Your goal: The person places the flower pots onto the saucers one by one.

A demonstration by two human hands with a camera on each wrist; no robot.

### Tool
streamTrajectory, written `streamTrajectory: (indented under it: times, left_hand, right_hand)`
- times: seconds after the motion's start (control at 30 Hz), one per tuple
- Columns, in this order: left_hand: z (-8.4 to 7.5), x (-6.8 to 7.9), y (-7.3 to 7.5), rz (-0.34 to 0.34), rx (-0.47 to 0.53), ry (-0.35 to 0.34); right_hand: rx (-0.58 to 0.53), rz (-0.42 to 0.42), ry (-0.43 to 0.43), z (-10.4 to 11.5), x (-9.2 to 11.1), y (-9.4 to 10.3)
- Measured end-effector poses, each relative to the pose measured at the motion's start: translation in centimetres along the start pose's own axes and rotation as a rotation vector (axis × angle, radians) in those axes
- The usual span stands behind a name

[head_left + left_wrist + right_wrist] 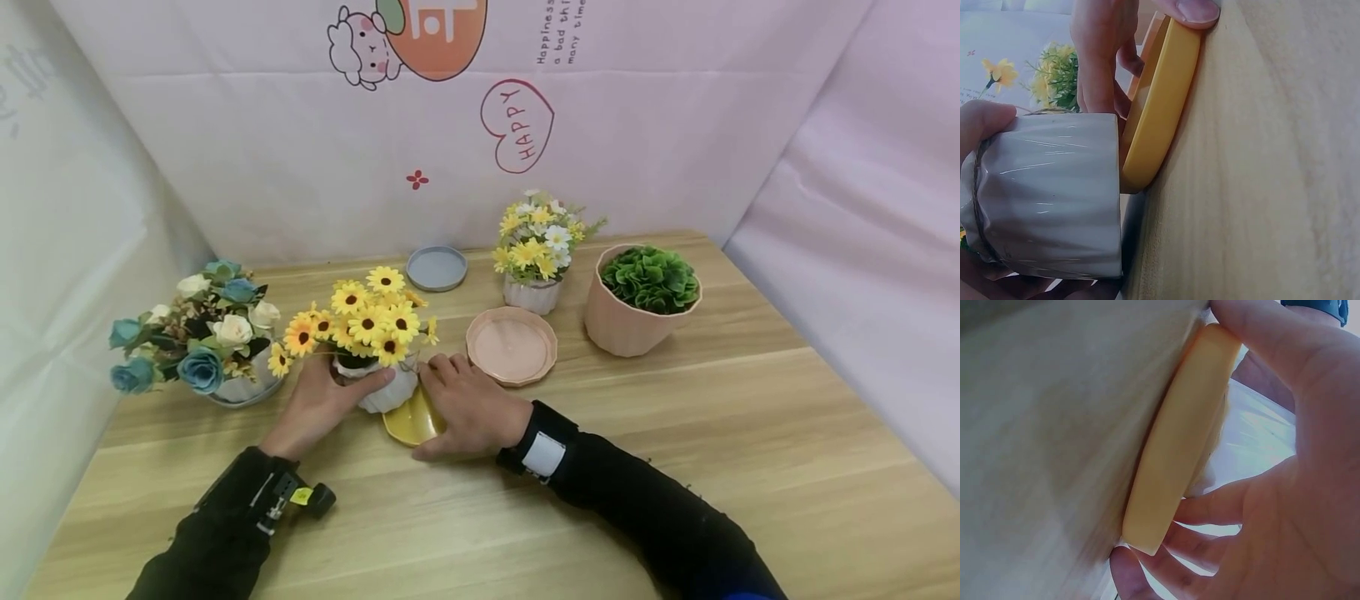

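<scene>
My left hand grips a white ribbed flower pot from its left side, thumb across the front. Yellow daisy-like flowers with dark centres rise from this pot. A yellow saucer lies just right of the pot, and the pot hides its left part in the head view. In the left wrist view the pot's base is close to the saucer's rim; whether they touch I cannot tell. My right hand holds the saucer between thumb and fingers at its edges.
Blue and cream roses in a white pot stand at left on a grey saucer. Farther back are a blue-grey saucer, a pink saucer, a white pot of small daisies and a pink pot with green leaves.
</scene>
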State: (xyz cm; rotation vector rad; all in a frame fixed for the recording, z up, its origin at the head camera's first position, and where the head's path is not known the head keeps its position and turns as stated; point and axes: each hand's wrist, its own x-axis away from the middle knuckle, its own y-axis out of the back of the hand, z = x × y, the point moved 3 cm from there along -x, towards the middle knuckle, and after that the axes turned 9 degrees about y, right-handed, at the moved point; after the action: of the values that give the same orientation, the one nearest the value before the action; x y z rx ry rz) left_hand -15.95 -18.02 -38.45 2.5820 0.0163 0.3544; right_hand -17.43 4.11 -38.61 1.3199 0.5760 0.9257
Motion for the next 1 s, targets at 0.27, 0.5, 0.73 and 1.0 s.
streamTrajectory:
  times: [0.27, 0.5, 0.73, 1.0]
  left_hand:
    - [-0.06, 0.01, 0.18, -0.007, -0.042, 0.023]
    - [-0.11, -0.13, 0.43, 0.011, -0.032, 0.029]
    - [-0.13, -0.07, 0.66, 0.023, -0.036, 0.034]
    - [-0.17, -0.03, 0.63, 0.037, -0.05, 0.047]
  right_hand:
    - [-0.006, 0.007, -0.008, -0.1, -0.13, -0.07]
    - [-0.009, 0.003, -0.003, -0.12, -0.18, 0.02]
    - [-0.012, -0.009, 0.012, -0.1, -0.2, 0.04]
    - [-0.023, -0.01, 0.014, -0.15, -0.08, 0.01]
